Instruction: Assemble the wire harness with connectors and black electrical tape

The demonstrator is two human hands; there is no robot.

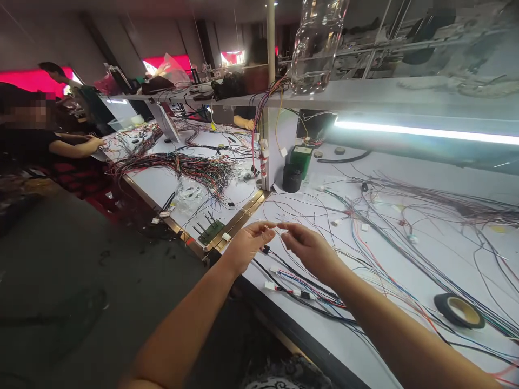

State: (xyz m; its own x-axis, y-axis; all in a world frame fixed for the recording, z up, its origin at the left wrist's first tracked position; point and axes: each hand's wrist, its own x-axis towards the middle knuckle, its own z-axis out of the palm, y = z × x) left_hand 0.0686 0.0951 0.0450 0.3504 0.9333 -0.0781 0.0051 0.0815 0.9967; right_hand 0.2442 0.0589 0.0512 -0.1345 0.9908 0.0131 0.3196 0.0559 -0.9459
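Observation:
Above the front edge of the white table [259, 273], my left hand [248, 247] and my right hand [310, 249] meet almost fingertip to fingertip. Thumb and forefinger of the left hand are pinched together. The right hand's fingers are also closed toward its thumb, close to the left fingertips. Anything between them is too small to make out. Just below lie a black connector [265, 249] and a white connector [269, 285] on thin cables. A green board with upright pins [209, 232] stands left of my left hand, with another white plug [226, 236] beside it.
Loose wires [389, 259] spread over the right side, near a roll of black tape [459, 311]. A black cup [291, 178] and green box [300, 159] stand by the post. A shelf holds a clear bottle [316, 54]. Left lies a wire bundle [194, 167]; people work beyond.

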